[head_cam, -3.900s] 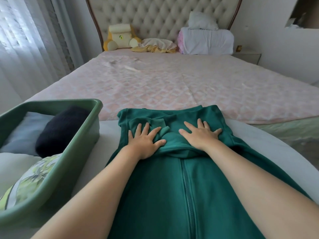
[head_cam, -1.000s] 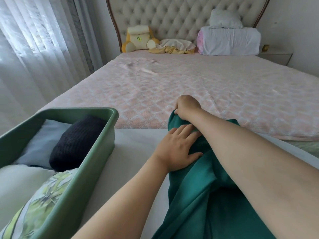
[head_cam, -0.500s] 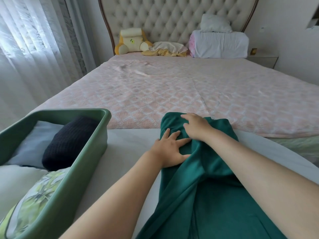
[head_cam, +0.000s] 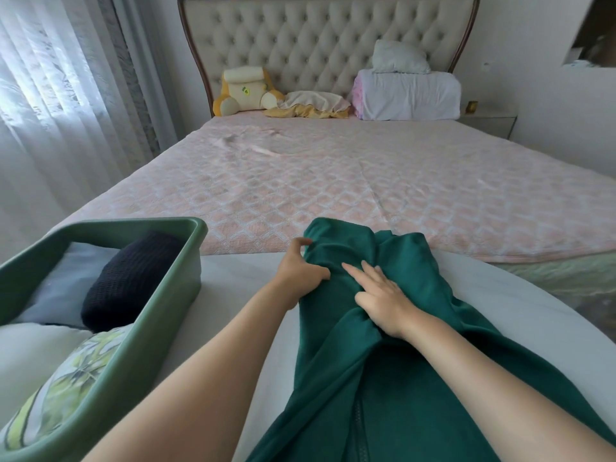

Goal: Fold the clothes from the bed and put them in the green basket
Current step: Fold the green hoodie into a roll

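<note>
A dark green zip-up garment (head_cam: 353, 368) lies lengthwise on the white surface in front of me, folded narrow, its far end bunched at the bed's foot. My left hand (head_cam: 298, 268) grips the garment's left edge near the top, fingers curled round the cloth. My right hand (head_cam: 380, 296) lies flat on the fabric just right of it, fingers straight and pointing up-left. The green basket (head_cam: 160, 315) stands at my left and holds folded clothes: a black knit roll (head_cam: 130, 278), a grey-blue piece and a green leaf-print piece (head_cam: 63, 391).
The bed (head_cam: 333, 181) has a pink quilted cover. A yellow plush toy (head_cam: 245, 90), a cream and yellow cloth (head_cam: 310, 105) and a white bundle (head_cam: 410, 93) sit at the tufted headboard. Sheer curtains hang at the left. A nightstand (head_cam: 490, 123) stands at the far right.
My right hand has slid back from the garment's far end toward me and flattened on the cloth. My left hand has gone from pressing flat to gripping the left edge.
</note>
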Available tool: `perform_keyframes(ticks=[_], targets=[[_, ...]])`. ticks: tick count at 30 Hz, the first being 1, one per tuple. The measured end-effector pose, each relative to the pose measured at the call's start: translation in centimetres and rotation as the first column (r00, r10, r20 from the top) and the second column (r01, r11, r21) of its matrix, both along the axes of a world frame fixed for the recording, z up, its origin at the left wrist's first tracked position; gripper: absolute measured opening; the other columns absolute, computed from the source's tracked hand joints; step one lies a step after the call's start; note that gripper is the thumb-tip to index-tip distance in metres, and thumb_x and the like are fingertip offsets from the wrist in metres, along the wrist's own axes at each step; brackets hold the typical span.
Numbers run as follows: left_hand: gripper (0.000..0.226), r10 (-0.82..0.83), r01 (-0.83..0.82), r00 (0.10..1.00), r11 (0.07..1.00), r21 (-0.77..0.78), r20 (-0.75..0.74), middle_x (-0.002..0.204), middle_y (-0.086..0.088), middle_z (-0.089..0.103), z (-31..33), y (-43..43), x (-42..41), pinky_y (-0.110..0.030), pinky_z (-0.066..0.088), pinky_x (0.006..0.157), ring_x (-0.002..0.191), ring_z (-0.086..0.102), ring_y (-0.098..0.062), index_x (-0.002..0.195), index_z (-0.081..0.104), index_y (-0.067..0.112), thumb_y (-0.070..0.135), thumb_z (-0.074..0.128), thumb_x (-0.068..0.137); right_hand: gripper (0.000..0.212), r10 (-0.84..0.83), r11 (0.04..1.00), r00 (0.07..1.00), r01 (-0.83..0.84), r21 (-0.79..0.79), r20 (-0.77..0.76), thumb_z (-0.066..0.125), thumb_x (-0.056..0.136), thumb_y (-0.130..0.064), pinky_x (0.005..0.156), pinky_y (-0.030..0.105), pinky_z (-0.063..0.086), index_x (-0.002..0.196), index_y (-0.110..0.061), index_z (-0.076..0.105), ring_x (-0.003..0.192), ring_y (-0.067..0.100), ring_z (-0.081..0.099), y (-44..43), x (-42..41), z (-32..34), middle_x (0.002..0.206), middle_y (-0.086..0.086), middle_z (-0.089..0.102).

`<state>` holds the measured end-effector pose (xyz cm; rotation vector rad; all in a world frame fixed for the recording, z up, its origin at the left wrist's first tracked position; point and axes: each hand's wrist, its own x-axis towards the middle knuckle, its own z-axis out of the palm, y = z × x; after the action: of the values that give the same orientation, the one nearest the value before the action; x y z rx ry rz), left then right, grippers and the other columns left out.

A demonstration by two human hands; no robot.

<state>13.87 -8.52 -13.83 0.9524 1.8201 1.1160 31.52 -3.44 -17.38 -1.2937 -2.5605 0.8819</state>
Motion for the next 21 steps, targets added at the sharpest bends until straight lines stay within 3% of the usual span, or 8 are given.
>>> perform_keyframes(ticks=[2, 5, 9, 13, 15, 18, 21], targets=[[0.064, -0.008, 0.014, 0.998, 0.997, 0.077, -0.067, 0.101, -0.008, 0.063, 0.7, 0.5, -0.5, -0.037, 0.061, 0.063, 0.078, 0.067, -0.024, 0.12, 0.044, 0.044, 0.001, 0.063, 0.076, 0.076, -0.006, 0.999, 0.99, 0.0, -0.041, -0.142, 0.031, 0.082, -0.039, 0.123, 0.038, 0.012, 0.156, -0.048, 0.018, 0.155, 0.021, 0.007, -0.4, 0.0, 0.0, 0.169, -0.003, 0.005], [0.063, 0.025, 0.008, 0.98, 0.986, 0.164, -0.199, 0.093, -0.01, 0.068, 1.6, 1.3, -2.5, -0.047, 0.061, 0.065, 0.082, 0.069, -0.032, 0.109, 0.046, 0.046, -0.004, 0.055, 0.073, 0.069, 0.008, 0.999, 0.974, -0.016, -0.032, -0.225, 0.042, 0.095, -0.026, 0.121, 0.034, 0.018, 0.155, -0.05, 0.02, 0.153, 0.02, 0.015, 0.0, -1.6, -0.1, 0.168, -0.01, 0.005], [0.057, 0.084, -0.024, 0.904, 0.989, 0.146, -0.419, 0.092, -0.013, 0.067, 1.0, 1.7, -5.5, -0.041, 0.055, 0.057, 0.074, 0.064, -0.029, 0.111, 0.045, 0.042, -0.003, 0.045, 0.076, 0.063, 0.054, 0.998, 0.987, -0.051, 0.023, -0.153, 0.043, 0.1, -0.024, 0.121, 0.032, 0.017, 0.156, -0.044, 0.023, 0.153, 0.024, 0.017, 1.5, -4.9, 0.0, 0.169, -0.006, 0.005], [0.056, 0.178, -0.116, 0.873, 0.98, 0.161, -0.455, 0.085, -0.011, 0.062, 0.2, 3.4, -7.8, -0.046, 0.054, 0.059, 0.072, 0.061, -0.03, 0.116, 0.044, 0.037, -0.005, 0.043, 0.08, 0.055, 0.075, 0.994, 0.994, -0.068, 0.089, -0.077, 0.038, 0.105, -0.035, 0.123, 0.034, 0.014, 0.158, -0.04, 0.022, 0.152, 0.026, 0.018, 3.5, -8.0, -0.5, 0.169, 0.0, 0.008], [0.054, 0.146, -0.106, 0.846, 0.989, 0.106, -0.512, 0.087, -0.007, 0.061, -0.7, 4.2, -8.6, -0.04, 0.048, 0.057, 0.074, 0.058, -0.024, 0.127, 0.043, 0.035, 0.001, 0.047, 0.085, 0.053, 0.076, 0.986, 0.997, -0.074, 0.152, -0.005, 0.032, 0.107, -0.036, 0.123, 0.036, 0.011, 0.159, -0.037, 0.02, 0.152, 0.024, 0.018, 4.3, -9.1, -1.1, 0.169, 0.003, 0.009], [0.053, 0.076, -0.076, 0.796, 0.997, 0.025, -0.601, 0.115, -0.009, 0.063, -2.4, 4.8, -9.5, -0.033, 0.045, 0.073, 0.096, 0.059, -0.026, 0.145, 0.037, 0.032, 0.025, 0.052, 0.094, 0.052, 0.065, 0.974, 0.997, -0.07, 0.213, 0.031, 0.029, 0.107, -0.036, 0.123, 0.037, 0.011, 0.158, -0.037, 0.02, 0.152, 0.017, 0.018, 5.5, -9.9, -1.9, 0.168, 0.002, 0.012], [0.062, 0.021, -0.07, 0.822, 0.996, -0.064, -0.569, 0.137, -0.012, 0.054, -3.2, 4.5, -9.8, -0.047, 0.045, 0.1, 0.122, 0.052, -0.032, 0.155, 0.021, 0.032, 0.045, 0.04, 0.098, 0.052, 0.084, 0.973, 0.994, -0.096, 0.208, 0.066, 0.027, 0.107, -0.037, 0.123, 0.038, 0.01, 0.159, -0.037, 0.018, 0.153, 0.016, 0.016, 6.0, -10.0, -1.8, 0.168, 0.001, 0.011]])
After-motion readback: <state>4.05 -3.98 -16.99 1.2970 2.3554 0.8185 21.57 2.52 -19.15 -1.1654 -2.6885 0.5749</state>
